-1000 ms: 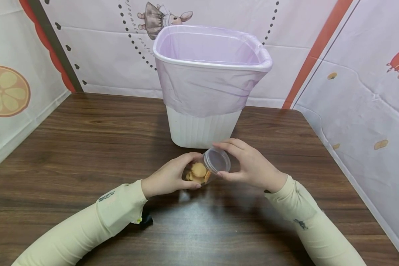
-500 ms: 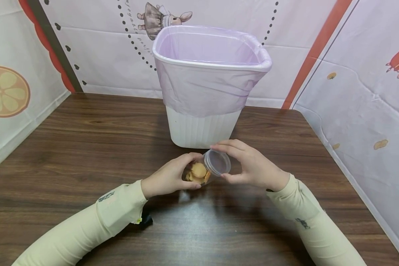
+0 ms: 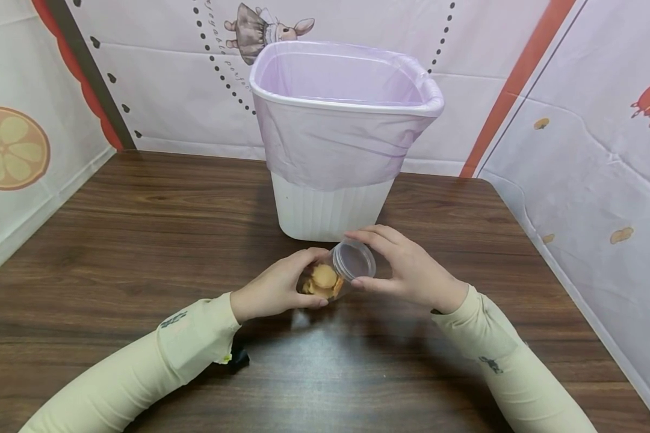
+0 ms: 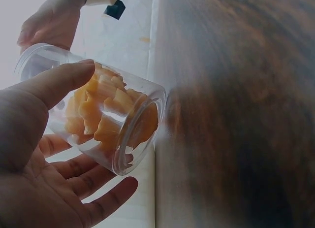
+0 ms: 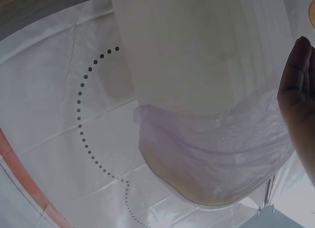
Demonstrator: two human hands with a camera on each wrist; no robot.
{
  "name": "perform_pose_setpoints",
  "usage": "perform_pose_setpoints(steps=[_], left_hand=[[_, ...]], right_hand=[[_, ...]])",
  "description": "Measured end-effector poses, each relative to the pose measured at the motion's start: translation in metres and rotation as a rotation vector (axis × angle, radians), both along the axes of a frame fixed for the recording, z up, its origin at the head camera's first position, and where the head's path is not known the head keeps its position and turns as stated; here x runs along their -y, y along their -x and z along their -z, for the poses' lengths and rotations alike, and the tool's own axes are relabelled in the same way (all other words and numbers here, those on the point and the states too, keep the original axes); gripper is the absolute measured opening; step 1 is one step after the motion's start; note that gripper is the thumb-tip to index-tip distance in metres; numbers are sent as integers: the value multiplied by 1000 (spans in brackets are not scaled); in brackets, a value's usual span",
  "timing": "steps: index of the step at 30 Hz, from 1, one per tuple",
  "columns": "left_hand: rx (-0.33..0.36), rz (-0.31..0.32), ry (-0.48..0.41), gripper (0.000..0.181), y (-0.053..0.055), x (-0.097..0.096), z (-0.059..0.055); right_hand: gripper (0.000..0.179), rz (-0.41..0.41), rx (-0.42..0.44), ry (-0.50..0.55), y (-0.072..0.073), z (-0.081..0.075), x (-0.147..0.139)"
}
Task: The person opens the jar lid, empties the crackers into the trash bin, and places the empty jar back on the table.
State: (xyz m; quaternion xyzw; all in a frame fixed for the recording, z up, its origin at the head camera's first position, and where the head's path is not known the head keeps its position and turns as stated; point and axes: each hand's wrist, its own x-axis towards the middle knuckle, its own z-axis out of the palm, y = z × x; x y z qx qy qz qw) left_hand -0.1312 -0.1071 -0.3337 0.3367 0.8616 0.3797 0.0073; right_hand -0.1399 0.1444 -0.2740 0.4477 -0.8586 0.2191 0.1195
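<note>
A clear plastic jar (image 3: 333,294) with orange-yellow crackers (image 3: 324,276) inside lies tilted just above the table, its round clear lid (image 3: 355,260) facing up and right. My left hand (image 3: 281,282) grips the jar's body from the left, thumb on the near side. In the left wrist view the jar (image 4: 147,90) sits between thumb and fingers, its base close to the tabletop. My right hand (image 3: 403,264) holds the lid's edge between thumb and fingers. Only part of the right hand (image 5: 300,100) shows at the edge of the right wrist view.
Right behind the hands stands a white bin (image 3: 330,210) lined with a translucent purple bag (image 3: 336,144). The brown wooden table (image 3: 141,240) is enclosed by printed cloth walls (image 3: 585,138). A small black object (image 3: 239,359) shows beside the left sleeve.
My right hand's fingers shifted slightly right along the lid's edge, then back left. The left hand and the jar have stayed in place.
</note>
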Motion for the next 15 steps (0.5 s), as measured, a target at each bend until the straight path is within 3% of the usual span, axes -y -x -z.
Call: perform_pose_setpoints(steps=[7,15], left_hand=[[-4,0,-1,66,1,0,0],[-2,7,-8,67,0,0,0]], right_hand=[[64,151,-19,-14,-2,-1,1],[60,208,-86,-19,-5,0,6]])
